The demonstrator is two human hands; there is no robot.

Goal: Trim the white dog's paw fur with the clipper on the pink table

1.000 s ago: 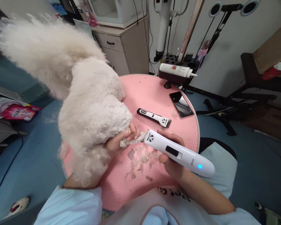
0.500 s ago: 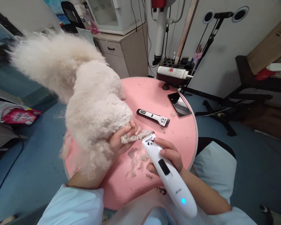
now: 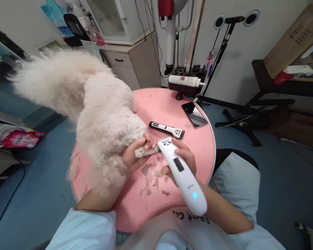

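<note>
A fluffy white dog (image 3: 106, 107) is on the pink round table (image 3: 156, 100), its bushy head end toward the upper left. My left hand (image 3: 134, 152) wraps round the dog's thin, close-cut leg (image 3: 143, 152), whose end points right. Part of my left forearm is covered by curly fur. In my right hand (image 3: 186, 156) is a white hair clipper (image 3: 181, 173) with a blue light lit near its lower end. Its blade end meets the tip of the leg, beside my left fingertips; the exact contact is hidden.
A smaller black-and-white clipper (image 3: 167, 130) lies beyond my hands. Behind it are a phone (image 3: 194, 114) and a white bottle (image 3: 185, 81) on a dark holder at the table's edge. Cut fur tufts (image 3: 156, 175) are scattered below the leg. A lamp stand (image 3: 221, 52) rises at the back right.
The clipper's blade end has moved left along the leg, closer to my left fingers, now covering its tip. My left hand keeps its hold. The whole view has shifted slightly.
</note>
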